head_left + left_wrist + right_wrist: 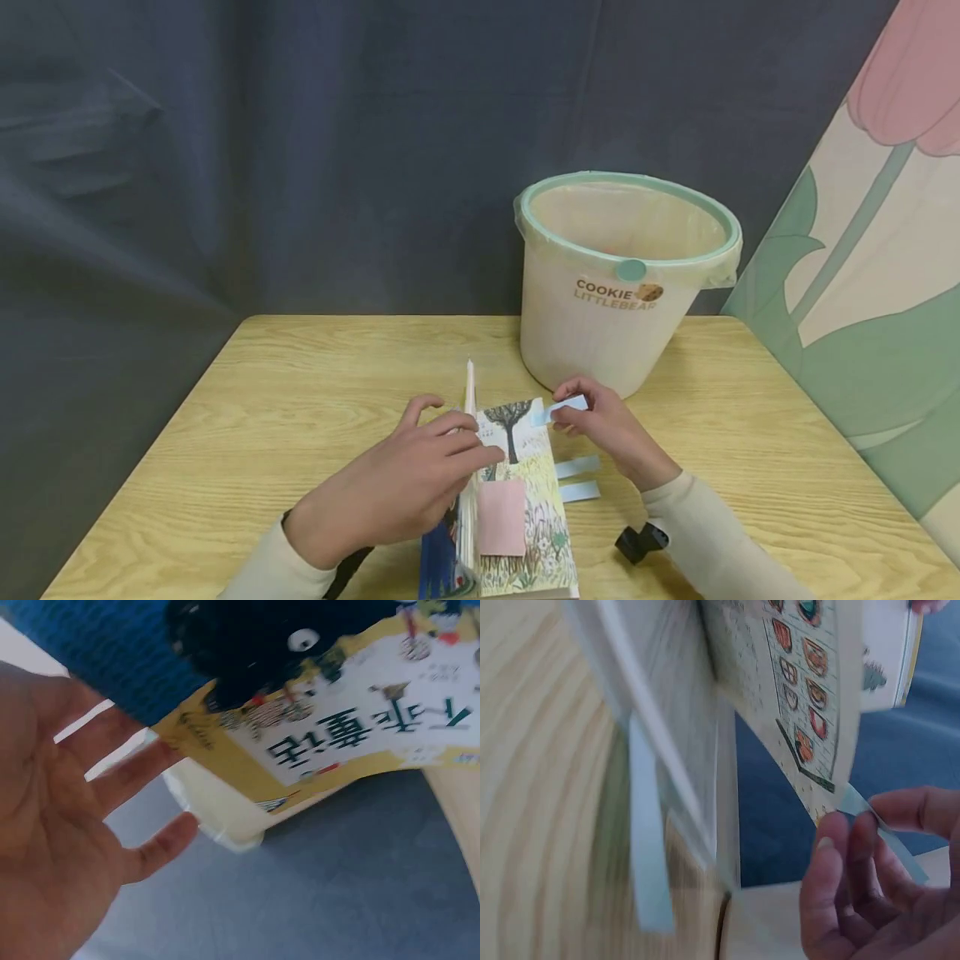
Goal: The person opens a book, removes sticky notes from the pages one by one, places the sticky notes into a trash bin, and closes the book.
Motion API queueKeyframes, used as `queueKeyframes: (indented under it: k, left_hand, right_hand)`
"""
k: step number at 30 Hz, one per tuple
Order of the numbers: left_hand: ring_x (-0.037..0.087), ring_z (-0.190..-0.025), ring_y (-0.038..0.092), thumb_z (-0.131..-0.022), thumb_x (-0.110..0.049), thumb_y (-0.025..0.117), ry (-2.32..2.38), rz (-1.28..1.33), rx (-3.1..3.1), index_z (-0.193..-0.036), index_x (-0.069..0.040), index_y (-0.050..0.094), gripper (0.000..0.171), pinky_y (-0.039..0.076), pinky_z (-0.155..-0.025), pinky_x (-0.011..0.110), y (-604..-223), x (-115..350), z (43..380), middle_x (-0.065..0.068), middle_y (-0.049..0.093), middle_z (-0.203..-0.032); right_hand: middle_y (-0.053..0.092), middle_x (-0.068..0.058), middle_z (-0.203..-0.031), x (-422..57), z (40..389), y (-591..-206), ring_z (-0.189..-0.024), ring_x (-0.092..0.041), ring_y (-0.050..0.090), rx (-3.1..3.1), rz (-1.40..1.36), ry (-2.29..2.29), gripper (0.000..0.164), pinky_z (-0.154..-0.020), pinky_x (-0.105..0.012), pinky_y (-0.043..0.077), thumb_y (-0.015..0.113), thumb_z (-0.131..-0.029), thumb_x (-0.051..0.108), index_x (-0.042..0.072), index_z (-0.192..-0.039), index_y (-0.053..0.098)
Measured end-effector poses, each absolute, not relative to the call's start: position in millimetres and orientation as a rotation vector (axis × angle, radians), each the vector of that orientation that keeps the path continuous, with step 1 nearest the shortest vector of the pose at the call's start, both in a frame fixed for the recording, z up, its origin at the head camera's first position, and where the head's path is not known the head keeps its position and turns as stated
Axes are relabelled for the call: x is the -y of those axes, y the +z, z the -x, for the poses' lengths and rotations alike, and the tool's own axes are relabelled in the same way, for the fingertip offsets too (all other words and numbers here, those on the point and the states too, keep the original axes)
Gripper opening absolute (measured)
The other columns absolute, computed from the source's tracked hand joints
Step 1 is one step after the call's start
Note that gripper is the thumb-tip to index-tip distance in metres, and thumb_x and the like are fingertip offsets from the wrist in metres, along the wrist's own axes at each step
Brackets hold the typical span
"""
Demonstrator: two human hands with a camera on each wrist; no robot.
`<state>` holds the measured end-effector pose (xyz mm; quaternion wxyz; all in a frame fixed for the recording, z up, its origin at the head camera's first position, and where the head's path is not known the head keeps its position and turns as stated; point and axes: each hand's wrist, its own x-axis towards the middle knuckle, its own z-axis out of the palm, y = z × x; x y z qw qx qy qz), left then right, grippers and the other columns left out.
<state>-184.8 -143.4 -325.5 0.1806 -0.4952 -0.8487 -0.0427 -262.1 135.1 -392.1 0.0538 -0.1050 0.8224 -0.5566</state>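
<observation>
An illustrated book lies open on the table, with a pink sticky note on its right page. My right hand pinches a light blue paper strip at the page's upper right edge; the right wrist view shows thumb and fingertips gathered where the strip meets the page. Over the book's middle, beside a raised section of pages, my left hand has its fingers spread. In the left wrist view, the fingers lie along the edge of the yellow and blue cover, partly hidden by it.
Two more light blue strips stick out from the book's right side below my right hand. A white bin with a mint rim and a liner stands behind at the right. Dark curtain hangs past the wooden table's far edge.
</observation>
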Motion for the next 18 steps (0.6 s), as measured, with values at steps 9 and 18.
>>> queueKeyframes:
  k: [9, 18]
  left_hand:
    - [0.005, -0.108, 0.046, -0.094, -0.02, 0.049, -0.272, 1.312, 2.638, -0.12, -0.031, 0.061, 0.03, 0.033, -0.095, 0.053, -319.0, 182.4, 174.5, -0.014, 0.061, -0.109]
    - [0.009, -0.113, 0.045, -0.089, -0.025, 0.059, -0.256, 1.257, 2.757, -0.124, -0.036, 0.058, 0.037, 0.035, -0.091, 0.057, -323.2, 216.0, 168.1, -0.012, 0.055, -0.117]
  right_hand:
    - [0.069, -0.004, -0.101, -140.7, 263.2, -402.0, -0.063, -0.015, 0.048, -2.75, 0.582, -1.242, 0.02, -0.059, -0.033, 0.044, 0.055, -0.088, 0.01, 0.02, -0.087, 0.072]
    - [0.066, -0.002, -0.093, -133.5, 257.3, -407.5, -0.047, -0.01, 0.043, -2.843, 0.54, -0.853, 0.025, -0.046, -0.029, 0.041, 0.052, -0.086, 0.011, 0.021, -0.091, 0.074]
